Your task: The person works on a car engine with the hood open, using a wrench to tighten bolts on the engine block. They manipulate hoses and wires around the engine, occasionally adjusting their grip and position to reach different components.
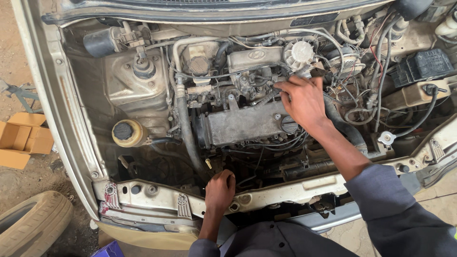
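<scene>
An open engine bay (143, 90) is seen from above. The right hand (303, 101) is laid over the rear of the engine, its fingers (285, 88) spread and pressed among the hoses and fittings just below the round white ribbed cap (299, 53); whether anything is gripped beneath the palm cannot be told. The metal valve cover (243, 124) lies just beside and below this hand, with the black oil filler cap (288, 124) near the wrist. The left hand (220, 189) is curled into a loose fist at the front crossmember (285, 190), its fingertips tucked down out of sight into the gap behind the panel, so any hold cannot be confirmed. A yellowish reservoir with a black cap (125, 132) is seen well to the left. A cardboard box (21, 140) and a tyre (33, 221) rest on the ground beside the car.
</scene>
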